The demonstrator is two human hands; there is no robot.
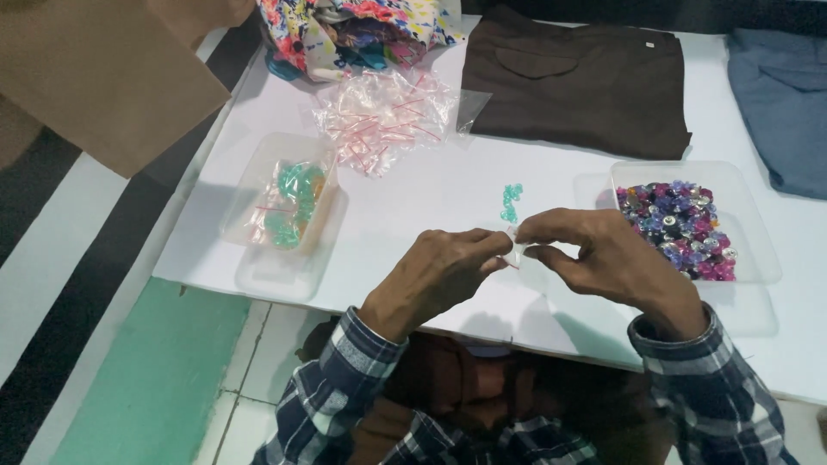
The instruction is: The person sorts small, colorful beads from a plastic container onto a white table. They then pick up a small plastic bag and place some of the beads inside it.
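Near the front edge of the white surface, the left hand and right hand meet, each pinching a small clear bag between fingertips; it seems empty, though it is too small to be sure. Just beyond it lie a few teal beads. A clear tray of purple and silver beads stands toward the right edge, a tray of bagged teal beads toward the left edge.
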